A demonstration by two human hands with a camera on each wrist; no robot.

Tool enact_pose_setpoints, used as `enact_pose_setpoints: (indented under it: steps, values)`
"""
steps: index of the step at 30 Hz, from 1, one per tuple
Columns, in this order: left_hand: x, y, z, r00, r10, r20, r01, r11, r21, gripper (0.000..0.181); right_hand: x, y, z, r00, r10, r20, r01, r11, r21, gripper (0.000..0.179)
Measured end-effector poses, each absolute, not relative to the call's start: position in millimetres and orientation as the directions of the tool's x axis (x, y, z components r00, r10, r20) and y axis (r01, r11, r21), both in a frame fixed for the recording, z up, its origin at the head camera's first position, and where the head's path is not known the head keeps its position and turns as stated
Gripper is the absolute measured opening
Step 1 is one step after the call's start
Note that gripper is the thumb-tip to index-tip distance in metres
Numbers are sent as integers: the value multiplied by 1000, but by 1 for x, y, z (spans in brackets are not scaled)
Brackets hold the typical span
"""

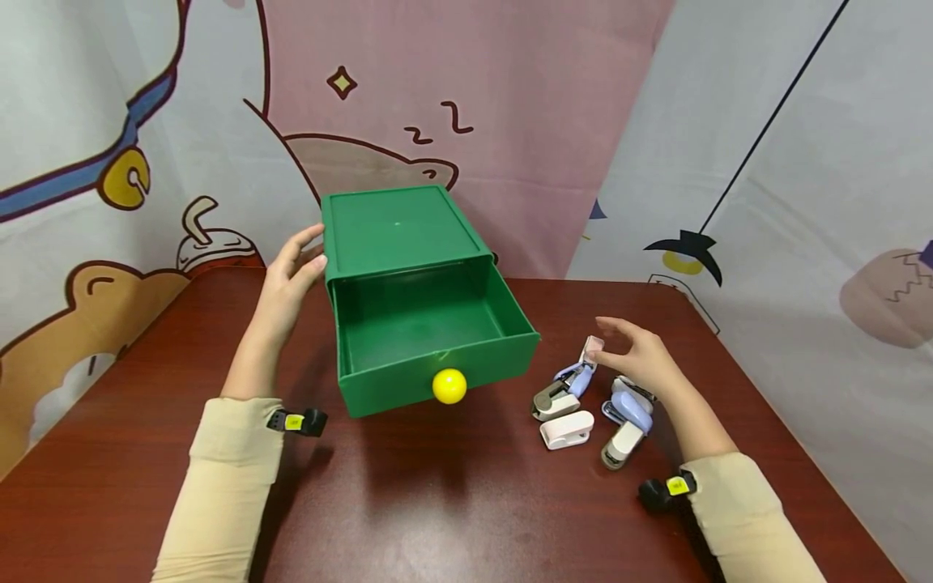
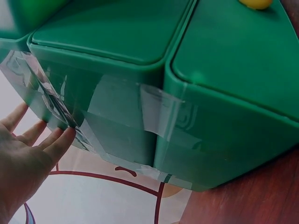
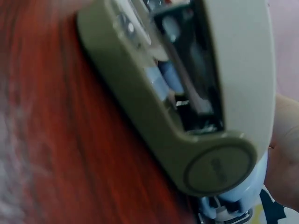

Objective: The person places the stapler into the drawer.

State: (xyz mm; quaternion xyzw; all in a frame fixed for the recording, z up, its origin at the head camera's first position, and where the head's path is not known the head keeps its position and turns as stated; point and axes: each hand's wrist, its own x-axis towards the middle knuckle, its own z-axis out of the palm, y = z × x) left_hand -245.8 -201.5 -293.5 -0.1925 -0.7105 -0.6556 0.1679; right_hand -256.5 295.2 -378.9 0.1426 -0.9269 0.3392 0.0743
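Note:
A green drawer cabinet [image 1: 401,231] stands with its top drawer [image 1: 437,364] pulled out, showing a bare inside and a yellow ball knob [image 1: 449,386]. My left hand [image 1: 286,279] is against the cabinet's left side, its fingers fairly straight; the left wrist view shows the fingertips at clear tape [image 2: 159,109] on that side. To the right, my right hand [image 1: 640,356] hovers with thumb and fingers apart beside a pink stapler [image 1: 594,346]. Whether the thumb touches it I cannot tell. An olive-and-white stapler [image 3: 219,163] fills the right wrist view.
Near the right hand lie a light blue stapler [image 1: 581,379], a white stapler [image 1: 567,430], another blue stapler [image 1: 632,410] and a white-and-olive one [image 1: 623,445]. They rest on a dark red-brown table [image 1: 452,526]. A cartoon-printed curtain [image 1: 539,121] hangs behind.

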Motion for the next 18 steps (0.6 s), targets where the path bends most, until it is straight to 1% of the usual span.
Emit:
enact_pose_setpoints:
  steps: [9,13,18]
  values:
    - [-245,-201,-293,-871,47,489,491,84,867,48,-269,308,-394,-955,-274,115,-283,723,-631,72]
    - [-246,-201,-293,-867,47,495,498,77,864,49,-273,311,-398,-948,-303,97,-292,705,-646,74]
    - [-247,-201,-295,-865,49,499,501,71,863,49,-275,311,-401,-945,-312,98,-296,687,-663,70]
